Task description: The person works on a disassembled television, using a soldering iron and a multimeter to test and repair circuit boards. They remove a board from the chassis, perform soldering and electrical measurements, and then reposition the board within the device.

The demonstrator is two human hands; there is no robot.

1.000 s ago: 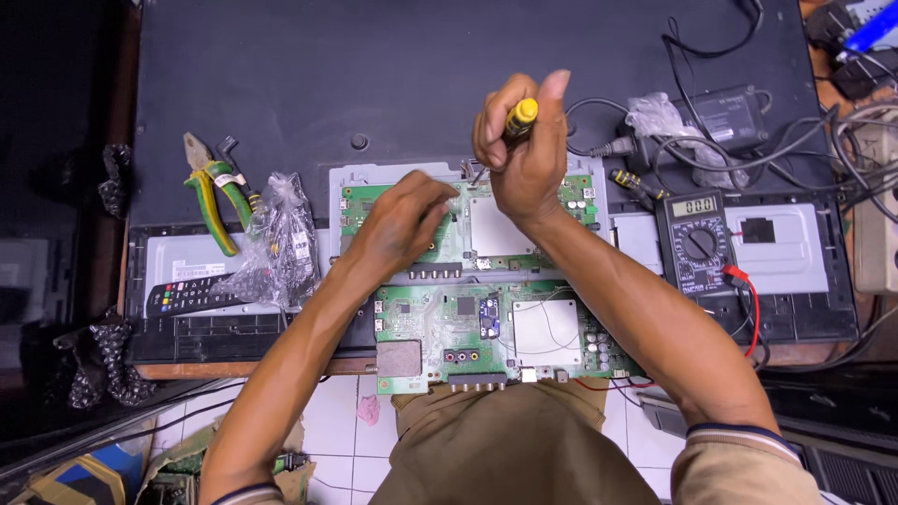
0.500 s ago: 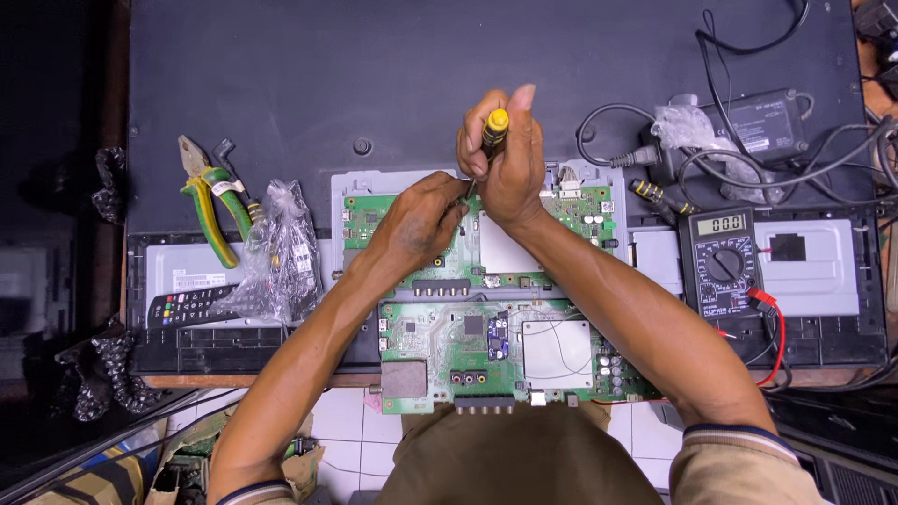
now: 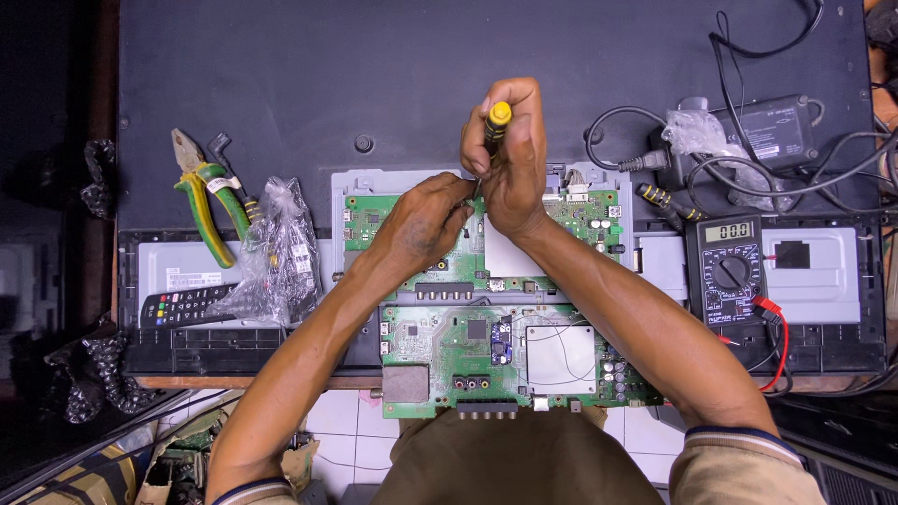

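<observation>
- The right hand (image 3: 513, 159) wraps a yellow-capped screwdriver (image 3: 496, 120), its grip pressed together around the handle; the tool stands nearly upright with its tip down at the top edge of the upper board (image 3: 449, 266).
- The left hand (image 3: 423, 223) rests on that same board, just left of the tip, fingers curled in toward it; whether they pinch a screw or only steady the spot is hidden, so I cannot tell what this grip holds.
- The upper board lies in a grey tray (image 3: 348, 187) on the dark counter (image 3: 374, 75), in the middle of the view.
- A second green board (image 3: 468, 365) lies just below it, overhanging the counter edge toward the person; no hand touches it.
- Judged from how things lie, the work stands at one fixing point on the upper board's top edge. Whether that screw is in or out is covered by the hands, and how many others are done I cannot tell.
- To the left lie pliers (image 3: 208, 192) with green-yellow handles, a clear plastic bag (image 3: 276, 248) and a remote (image 3: 187, 304), all untouched.
- To the right a multimeter (image 3: 730, 271) with red and black leads lies near a power adapter (image 3: 767, 131) and loose cables, apart from both hands.
</observation>
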